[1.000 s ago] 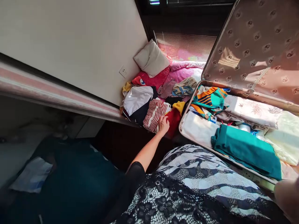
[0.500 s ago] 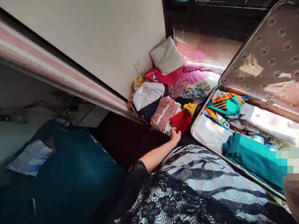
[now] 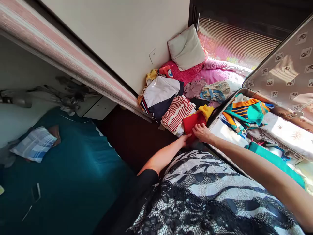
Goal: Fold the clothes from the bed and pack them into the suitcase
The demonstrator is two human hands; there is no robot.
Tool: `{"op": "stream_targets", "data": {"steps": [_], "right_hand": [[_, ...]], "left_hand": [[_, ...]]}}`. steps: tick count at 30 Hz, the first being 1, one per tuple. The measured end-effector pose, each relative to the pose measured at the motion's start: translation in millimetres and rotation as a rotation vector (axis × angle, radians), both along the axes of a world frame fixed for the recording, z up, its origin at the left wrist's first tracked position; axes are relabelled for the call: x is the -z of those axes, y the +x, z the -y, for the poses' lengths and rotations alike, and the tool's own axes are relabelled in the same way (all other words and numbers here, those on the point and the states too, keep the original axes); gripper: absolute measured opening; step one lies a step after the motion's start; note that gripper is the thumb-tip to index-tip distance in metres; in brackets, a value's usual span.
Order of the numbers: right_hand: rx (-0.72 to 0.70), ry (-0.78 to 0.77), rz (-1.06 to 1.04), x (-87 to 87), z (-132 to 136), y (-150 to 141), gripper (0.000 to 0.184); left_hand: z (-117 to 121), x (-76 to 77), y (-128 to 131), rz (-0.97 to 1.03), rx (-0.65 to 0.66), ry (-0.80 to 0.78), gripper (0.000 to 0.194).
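Observation:
A red piece of clothing (image 3: 192, 120) with a yellow part (image 3: 206, 111) lies at the front of the heap, beside the suitcase. My right hand (image 3: 201, 132) grips its near edge with bent fingers. Close by on the left, my left hand (image 3: 186, 139) holds the same edge, its fingertips partly hidden by the cloth. A red-and-white striped garment (image 3: 178, 111) sits folded just left of it. Behind that is a white and navy garment (image 3: 162, 94). The open suitcase (image 3: 217, 121) to the right holds folded clothes, among them a teal garment (image 3: 271, 160).
A pale cushion (image 3: 187, 49) leans on the wall above pink bedding (image 3: 217, 76). The suitcase lid (image 3: 281, 75) stands raised at the right. On the left, a teal-covered bed (image 3: 80, 169) carries a plaid cloth item (image 3: 36, 143) and a phone-like object (image 3: 36, 192).
My right hand has come from the lower right edge, across the suitcase, to the red clothing. My left hand has stayed at its near edge. The view has shifted slightly.

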State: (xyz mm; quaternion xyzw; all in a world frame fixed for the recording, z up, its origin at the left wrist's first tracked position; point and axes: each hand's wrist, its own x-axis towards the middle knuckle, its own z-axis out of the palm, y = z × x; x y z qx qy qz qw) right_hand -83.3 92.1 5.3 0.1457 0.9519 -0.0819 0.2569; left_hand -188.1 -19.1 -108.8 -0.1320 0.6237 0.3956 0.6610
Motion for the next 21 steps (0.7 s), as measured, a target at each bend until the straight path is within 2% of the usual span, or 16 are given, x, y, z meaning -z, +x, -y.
{"op": "stream_targets", "data": {"steps": [1, 3, 5, 7, 10, 14, 16, 19, 21], "right_hand": [[-0.010, 0.020, 0.010, 12.9, 4.0, -4.1, 0.051], [0.007, 0.031, 0.001, 29.4, 7.2, -8.9, 0.048], [0.027, 0.036, -0.009, 34.8, 3.3, -11.2, 0.053], [0.043, 0.029, -0.022, 32.8, -5.6, -13.4, 0.058], [0.099, -0.090, -0.041, 22.9, -22.3, -19.6, 0.061], [0.383, -0.373, -0.231, 4.1, -50.0, -30.0, 0.061], [0.472, -0.457, -0.341, -7.9, -67.1, -30.4, 0.054], [0.537, -0.566, -0.454, -32.5, -90.8, -17.7, 0.039], [0.609, -0.717, -0.565, -54.8, -101.3, 1.3, 0.040]], "left_hand": [[-3.1, -1.6, 0.2, 0.017, -0.021, -0.035, 0.018], [-9.6, -8.0, -1.3, 0.036, -0.076, -0.067, 0.014], [-15.2, -18.7, -7.1, 0.055, -0.138, -0.053, 0.014], [-19.8, -33.0, -17.7, 0.090, -0.193, -0.010, 0.015], [-25.5, -57.7, -39.1, 0.139, -0.255, 0.067, 0.018], [-29.1, -91.1, -70.9, 0.161, -0.319, 0.200, 0.010], [-28.7, -106.8, -86.7, 0.167, -0.329, 0.313, 0.016], [-27.6, -125.9, -105.7, 0.147, -0.309, 0.443, 0.021], [-28.5, -133.6, -111.4, 0.132, -0.303, 0.470, 0.015]]}}
